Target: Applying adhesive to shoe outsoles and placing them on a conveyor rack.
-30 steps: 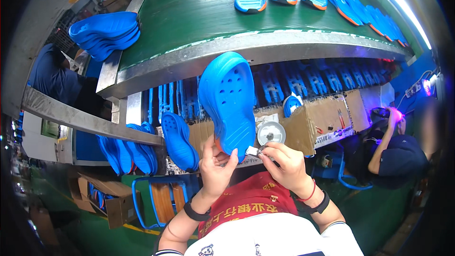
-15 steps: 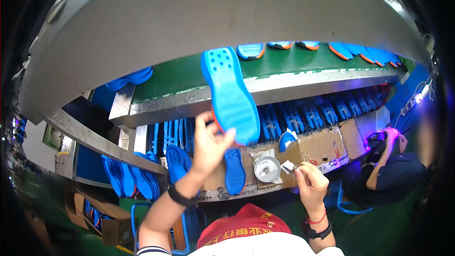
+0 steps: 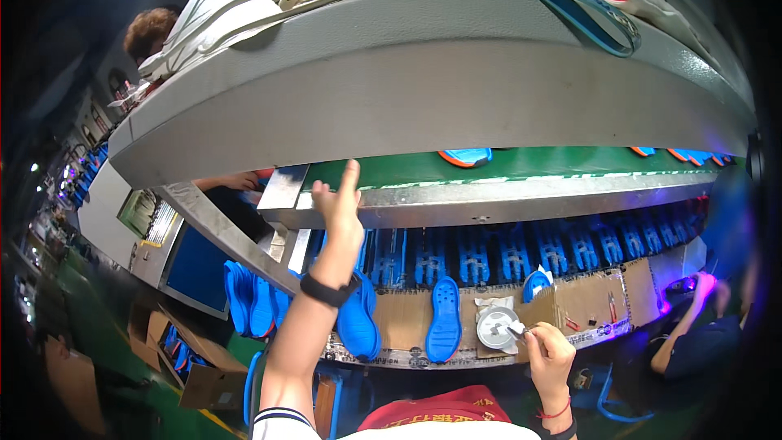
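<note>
My left hand reaches over the near rail of the green conveyor belt, fingers apart with nothing in them. A blue sole with an orange edge lies on the belt, partly hidden by the grey overhang. My right hand is closed in a pinch on a small tool with a white tip. That tip is at the rim of a round pale metal dish on the bench. Left of the dish a blue shoe sole lies flat. Several blue soles stand piled below my left wrist.
Cardboard covers the bench. Blue clamp-like parts line up below the belt. The grey overhang blocks the belt's far side. An open carton stands on the floor at left. A co-worker's arm is at right.
My left hand has let go of the blue sole it held up and stretched toward the belt. The view has tilted up. The white-tipped tool has moved to the dish.
</note>
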{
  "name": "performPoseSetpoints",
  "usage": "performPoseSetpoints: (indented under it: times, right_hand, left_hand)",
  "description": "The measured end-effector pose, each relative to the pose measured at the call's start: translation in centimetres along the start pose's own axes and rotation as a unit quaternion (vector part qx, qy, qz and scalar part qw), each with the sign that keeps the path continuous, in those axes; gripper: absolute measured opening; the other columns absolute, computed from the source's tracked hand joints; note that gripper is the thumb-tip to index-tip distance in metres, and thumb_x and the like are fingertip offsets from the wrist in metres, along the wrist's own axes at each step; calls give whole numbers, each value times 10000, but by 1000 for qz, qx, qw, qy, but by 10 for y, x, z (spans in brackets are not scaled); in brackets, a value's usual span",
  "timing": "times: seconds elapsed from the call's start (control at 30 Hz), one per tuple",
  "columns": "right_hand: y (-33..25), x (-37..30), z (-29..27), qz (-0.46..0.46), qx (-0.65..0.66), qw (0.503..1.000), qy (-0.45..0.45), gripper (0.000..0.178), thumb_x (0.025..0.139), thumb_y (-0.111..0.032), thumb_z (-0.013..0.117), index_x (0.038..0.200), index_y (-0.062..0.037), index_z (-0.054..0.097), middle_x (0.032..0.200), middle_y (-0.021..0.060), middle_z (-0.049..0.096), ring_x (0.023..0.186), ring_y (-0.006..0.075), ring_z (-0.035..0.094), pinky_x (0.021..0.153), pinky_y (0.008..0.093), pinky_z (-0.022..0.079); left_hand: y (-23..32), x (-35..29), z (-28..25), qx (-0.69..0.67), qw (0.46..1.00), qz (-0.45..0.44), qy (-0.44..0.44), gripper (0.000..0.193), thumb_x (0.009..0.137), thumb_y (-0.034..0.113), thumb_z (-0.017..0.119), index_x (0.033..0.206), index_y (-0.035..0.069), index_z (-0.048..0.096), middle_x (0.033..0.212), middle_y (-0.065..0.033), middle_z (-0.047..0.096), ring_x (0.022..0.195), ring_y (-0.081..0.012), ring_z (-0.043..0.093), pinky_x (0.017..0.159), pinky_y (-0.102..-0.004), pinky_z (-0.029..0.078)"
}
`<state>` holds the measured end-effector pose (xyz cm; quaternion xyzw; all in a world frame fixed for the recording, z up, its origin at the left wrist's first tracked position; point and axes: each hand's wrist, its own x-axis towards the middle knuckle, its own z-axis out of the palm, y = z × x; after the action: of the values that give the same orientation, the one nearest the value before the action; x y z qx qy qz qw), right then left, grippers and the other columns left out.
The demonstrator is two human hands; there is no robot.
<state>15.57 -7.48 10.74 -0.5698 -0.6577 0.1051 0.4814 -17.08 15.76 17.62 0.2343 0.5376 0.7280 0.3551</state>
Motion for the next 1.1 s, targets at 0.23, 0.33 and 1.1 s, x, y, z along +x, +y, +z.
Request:
performPoseSetpoints:
  times: [0.23,0.33,1.1]
  right_hand:
    - [0,0,5,12,2,999,-32,119,751,23,700,841,17,623,855,175,659,706,312,651,611,340,508]
    - [-5,-1,7,1,6,999,-41,115,753,18,698,841,12,624,854,173,658,698,313,649,600,343,504]
    - [10,-1,35,11,4,996,-88,93,793,-23,696,866,-11,640,879,160,672,753,304,672,622,331,526]
  left_hand:
    - [23,79,30,-27,993,-76,83,896,803,279,761,1443,90,163,1394,-147,328,1065,-310,504,788,-463,504]
    - [62,118,47,-55,995,-59,63,847,813,269,749,1428,98,191,1380,-135,347,1056,-305,509,785,-459,504]
    - [-18,-163,-215,13,957,-92,-276,560,881,45,626,1371,39,354,1302,-80,499,1218,-221,482,1040,-365,372]
